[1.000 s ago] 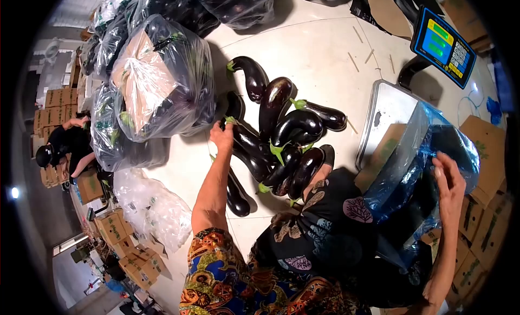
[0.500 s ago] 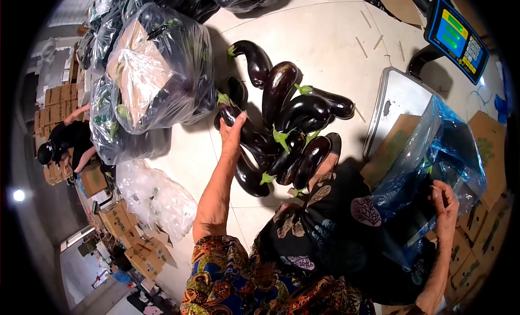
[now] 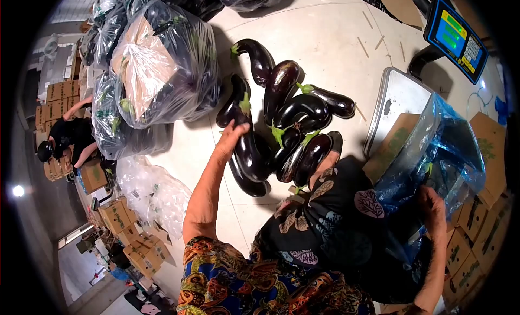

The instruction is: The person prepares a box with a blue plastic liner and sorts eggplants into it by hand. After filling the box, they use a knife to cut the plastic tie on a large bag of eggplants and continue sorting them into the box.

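My left hand [image 3: 229,139] grips a long dark purple eggplant [image 3: 250,152] near its green stem and holds it lifted above the floor. Just right of it lies a pile of several glossy eggplants [image 3: 295,117] on the pale tiled floor. My right hand [image 3: 433,206] holds the rim of a blue plastic bag [image 3: 433,152] that stands open at the right, with dark eggplants showing inside it. My patterned clothing fills the lower middle of the view.
Large clear bags of eggplants [image 3: 157,71] stand at upper left. A metal scale platform [image 3: 395,101] and its display [image 3: 455,36] are at upper right. Cardboard boxes [image 3: 476,228] line the right. A person in black [image 3: 65,144] crouches at far left among boxes.
My left hand closed on an eggplant at the pile's left edge and lifted it up and toward me. My right hand slid lower along the blue bag's rim.
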A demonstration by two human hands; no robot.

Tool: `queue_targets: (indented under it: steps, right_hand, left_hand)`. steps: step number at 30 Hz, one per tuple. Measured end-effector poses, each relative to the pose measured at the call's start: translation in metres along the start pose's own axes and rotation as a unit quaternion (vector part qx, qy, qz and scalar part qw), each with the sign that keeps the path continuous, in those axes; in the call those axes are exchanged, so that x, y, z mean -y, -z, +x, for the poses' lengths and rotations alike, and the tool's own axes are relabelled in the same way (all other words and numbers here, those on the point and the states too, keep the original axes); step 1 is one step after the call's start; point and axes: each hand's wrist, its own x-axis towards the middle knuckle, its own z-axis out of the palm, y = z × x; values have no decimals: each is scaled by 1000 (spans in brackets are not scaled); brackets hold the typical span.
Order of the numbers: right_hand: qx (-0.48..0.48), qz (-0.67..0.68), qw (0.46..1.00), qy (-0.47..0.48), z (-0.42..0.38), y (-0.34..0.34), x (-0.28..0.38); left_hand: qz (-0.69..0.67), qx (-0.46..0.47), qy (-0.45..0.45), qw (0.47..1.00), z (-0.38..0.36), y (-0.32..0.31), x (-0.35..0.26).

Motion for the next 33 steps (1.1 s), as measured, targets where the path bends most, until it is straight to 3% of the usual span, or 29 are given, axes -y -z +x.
queue_targets:
  steps: [3,4,5,7,8,9,11,13,15,17,19,21,23,25,27,29,31,33]
  right_hand:
    - [2,15,1000,1,1,-3,-10]
    - [3,-9,1000,3,1,-3,-10]
    - [3,-34,999,5,2,-3,-9]
    - [5,-53,999,-5,2,-5,-7]
    - [5,-50,999,-16,2,-6,-6]
    - [4,-47,999,-27,1,-6,-5]
    - [-9,-36,999,-13,-1,-6,11]
    - [-20,-29,999,-10,-3,-4,13]
    - [-23,-30,999,-15,-3,-3,6]
    - [-21,-57,998,-15,0,-3,-9]
    - [-31,-68,997,8,5,-5,-20]
    - [-49,-58,996,46,5,-8,-26]
    - [-59,-62,995,46,5,-8,-21]
    - [-50,-70,996,37,5,-6,-10]
    - [-34,-84,996,18,9,-3,5]
    - [-33,-83,995,52,12,-5,-3]
    - [-50,-32,996,65,13,-13,-26]
    - [-71,47,994,62,12,-21,-49]
  left_hand:
    - [264,131,-1,956,-19,3,-13]
    - [284,134,-28,949,-13,3,0]
    - [283,63,-40,956,-10,1,5]
    - [260,-82,-172,946,1,-1,0]
    - [312,-176,-252,899,24,5,11]
    - [373,-268,-348,817,45,7,23]
    - [438,-336,-333,765,79,17,32]
    - [468,-267,-152,829,116,41,37]
    - [474,-205,-72,853,130,51,33]
    - [554,-196,-55,807,130,40,22]
    - [546,-204,-79,808,110,20,8]
    - [444,-194,-168,859,107,20,14]
    - [393,-131,-256,873,79,14,-10]
    - [335,-138,-303,882,48,0,-38]
    - [159,-61,-264,950,29,-9,-53]
    - [45,5,-214,976,-9,-24,-85]
    - [29,7,-195,980,-38,-36,-104]
    - [61,14,-235,970,-39,-43,-97]
